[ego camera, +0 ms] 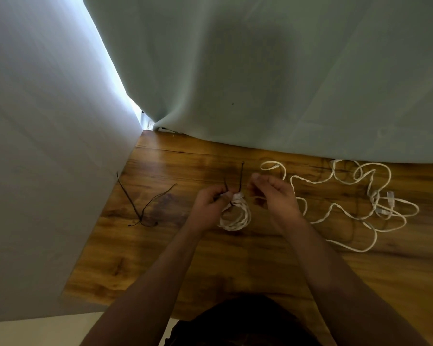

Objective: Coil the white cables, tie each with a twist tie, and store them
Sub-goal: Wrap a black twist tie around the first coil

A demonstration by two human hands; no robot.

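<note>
A small coil of white cable (235,218) lies on the wooden table (235,265) at the centre. My left hand (210,203) grips the coil at its top, where a dark twist tie (241,178) is wrapped around it with both ends sticking up. My right hand (275,193) hovers just right of the tie, fingers curled and apart, touching nothing that I can see. To the right, loose white cables (355,196) sprawl in tangled loops with connectors showing.
Two or three spare dark twist ties (145,208) lie crossed at the table's left side. A grey wall panel (48,171) borders the left edge and a pale green curtain (285,83) hangs along the back edge.
</note>
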